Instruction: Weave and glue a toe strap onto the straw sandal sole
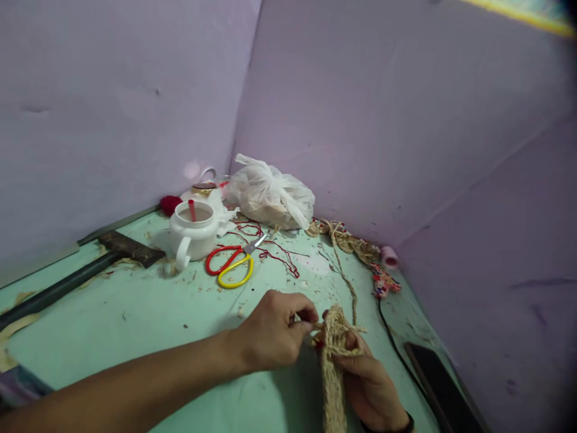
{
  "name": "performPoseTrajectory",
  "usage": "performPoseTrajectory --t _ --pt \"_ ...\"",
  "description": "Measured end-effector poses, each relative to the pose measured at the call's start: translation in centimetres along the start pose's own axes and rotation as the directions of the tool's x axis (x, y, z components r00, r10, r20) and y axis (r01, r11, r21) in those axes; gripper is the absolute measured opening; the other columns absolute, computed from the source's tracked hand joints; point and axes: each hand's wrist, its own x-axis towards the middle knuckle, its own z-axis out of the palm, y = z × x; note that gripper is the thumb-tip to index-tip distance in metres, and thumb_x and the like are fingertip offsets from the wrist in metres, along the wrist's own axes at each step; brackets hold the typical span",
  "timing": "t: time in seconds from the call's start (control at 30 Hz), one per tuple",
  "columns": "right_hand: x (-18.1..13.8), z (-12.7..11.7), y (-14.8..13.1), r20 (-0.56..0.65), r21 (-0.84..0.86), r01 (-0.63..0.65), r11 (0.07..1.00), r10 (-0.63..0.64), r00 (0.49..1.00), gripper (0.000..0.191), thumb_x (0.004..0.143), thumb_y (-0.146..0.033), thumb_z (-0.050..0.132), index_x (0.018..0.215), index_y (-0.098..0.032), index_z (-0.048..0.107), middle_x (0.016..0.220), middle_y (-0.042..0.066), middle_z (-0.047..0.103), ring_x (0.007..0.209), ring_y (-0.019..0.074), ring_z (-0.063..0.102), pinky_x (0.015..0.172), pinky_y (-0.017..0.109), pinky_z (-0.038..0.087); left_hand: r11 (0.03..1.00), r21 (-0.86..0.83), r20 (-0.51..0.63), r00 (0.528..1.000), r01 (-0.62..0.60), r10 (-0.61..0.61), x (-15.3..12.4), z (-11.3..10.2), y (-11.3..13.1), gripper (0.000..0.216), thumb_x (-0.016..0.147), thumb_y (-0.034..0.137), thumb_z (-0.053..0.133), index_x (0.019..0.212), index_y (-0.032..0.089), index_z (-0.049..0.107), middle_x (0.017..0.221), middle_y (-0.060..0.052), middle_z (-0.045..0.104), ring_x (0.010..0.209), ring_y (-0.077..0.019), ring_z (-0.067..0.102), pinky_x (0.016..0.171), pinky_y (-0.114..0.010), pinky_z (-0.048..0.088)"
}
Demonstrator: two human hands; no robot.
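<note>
- Left forearm [148,382] is stretched over the desk [148,319], and a thin fibre strand [318,326] is pinched between thumb and forefinger of the left hand [276,332].
- Just beside those fingers, a braided band [334,388] is gripped by the right hand [372,382], its thumb laid along the edge; the far fingers are partly hidden behind the band.
- A long stretch below the fingers is already plaited; at their level, loose ends are left sticking out, so the finishing of this end is judged incomplete. Whether the top is folded over cannot be told.
- Coarse, dry, straw-coloured fibre is shown in the band, flat and thick, with a knobbly weave.
- Beyond the right fingers, a twisted cord [346,279] is trailed towards the wall; its join to the band cannot be made out.
- Ahead of the left fingers, scissors [249,248] with smooth red and yellow loops are laid open near tangled red thread [288,263]; farther off, a crumpled, translucent plastic bag [270,195] is knotted shut.
</note>
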Motion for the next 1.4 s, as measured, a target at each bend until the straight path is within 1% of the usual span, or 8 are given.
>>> performPoseTrajectory --t 0.23,0.37,0.53,0.73,0.87,0.97,1.03,1.4 --pt "0.1 -0.8 0.5 -0.047 -0.028 -0.019 0.999 0.018 0.999 0.037 0.047 -0.019 0.079 0.081 -0.025 0.065 0.077 0.002 0.068 0.073 0.0227 0.062 0.073 0.035 0.047 0.997 0.037 0.073 0.995 -0.068 0.065 0.0 -0.8 0.3 0.021 0.063 0.008 0.049 0.062 0.01 0.069 0.058 -0.003 0.062 0.05 -0.0094 0.047 0.047 -0.019 0.034" --pt "-0.1 -0.1 0.5 -0.073 -0.046 -0.011 0.999 0.007 0.997 0.03 0.048 -0.018 0.079 0.074 -0.022 0.065 0.069 0.001 0.066 0.066 0.0195 0.061 0.07 0.033 0.047 0.982 -0.096 0.15 0.978 0.162 -0.147 0.4 -0.9 0.1 0.02 0.064 0.017 0.05 0.055 0.012 0.067 0.049 0.0 0.056 0.049 -0.0112 0.049 0.046 -0.02 0.036" --pt "-0.3 1.6 0.0 -0.061 -0.068 0.029 0.997 -0.033 0.998 0.042 0.046 -0.017 0.079 0.084 -0.021 0.064 0.074 0.001 0.067 0.066 0.0172 0.059 0.062 0.026 0.046 0.773 -0.294 0.398 0.807 0.562 -0.435 1.1 -1.1 -0.3 0.011 0.055 0.015 0.053 0.046 0.013 0.059 0.033 0.006 0.044 0.031 -0.0071 0.04 0.034 -0.018 0.026" --pt "-0.4 2.8 -0.7 0.014 -0.073 0.048 0.996 -0.047 0.999 0.047 0.048 -0.014 0.077 0.092 -0.018 0.063 0.076 0.002 0.068 0.067 0.0162 0.06 0.062 0.024 0.045 0.604 -0.362 0.448 0.701 0.71 -0.555 1.7 -1.2 -0.8 0.002 0.047 0.014 0.059 0.048 0.012 0.058 0.038 0.004 0.052 0.032 -0.0067 0.043 0.031 -0.017 0.021" --pt "-0.5 2.9 -0.9 0.029 -0.039 0.042 0.998 -0.04 0.999 0.05 0.047 -0.011 0.075 0.095 -0.017 0.062 0.079 0.004 0.07 0.071 0.0188 0.063 0.064 0.026 0.047 0.709 -0.335 0.38 0.777 0.621 -0.502 1.7 -1.2 -0.9 0.002 0.05 0.014 0.054 0.049 0.013 0.056 0.038 0.005 0.046 0.035 -0.0069 0.04 0.035 -0.018 0.024" --pt "-0.6 2.9 -0.9 0.017 -0.005 0.038 0.999 -0.038 0.999 0.05 0.048 -0.01 0.075 0.095 -0.019 0.062 0.078 0.002 0.07 0.069 0.0178 0.063 0.064 0.026 0.048 0.907 -0.21 0.246 0.918 0.364 -0.312 1.5 -1.3 -0.8 0.005 0.054 0.013 0.052 0.053 0.013 0.057 0.051 0.002 0.052 0.047 -0.0082 0.045 0.045 -0.02 0.033" --pt "-0.6 2.9 -0.9 0.015 0.005 0.039 0.999 -0.039 0.999 0.052 0.047 -0.009 0.075 0.096 -0.019 0.062 0.079 0.001 0.07 0.07 0.0175 0.064 0.065 0.025 0.048 0.974 -0.079 0.177 0.965 0.21 -0.194 1.3 -1.4 -1.0 0.007 0.058 0.014 0.052 0.058 0.013 0.059 0.06 0.0 0.056 0.055 -0.0095 0.047 0.05 -0.021 0.036" --pt "-0.2 2.6 -0.6 0.015 -0.119 0.127 0.985 -0.126 0.992 0.046 0.055 -0.008 0.068 0.098 -0.019 0.057 0.082 0.001 0.068 0.073 0.0182 0.062 0.068 0.029 0.046 0.97 0.088 0.101 0.966 0.228 -0.237 1.4 -1.9 -1.1 0.021 0.067 0.018 0.056 0.088 0.015 0.059 0.048 0.008 0.041 0.045 -0.0082 0.039 0.043 -0.019 0.028"
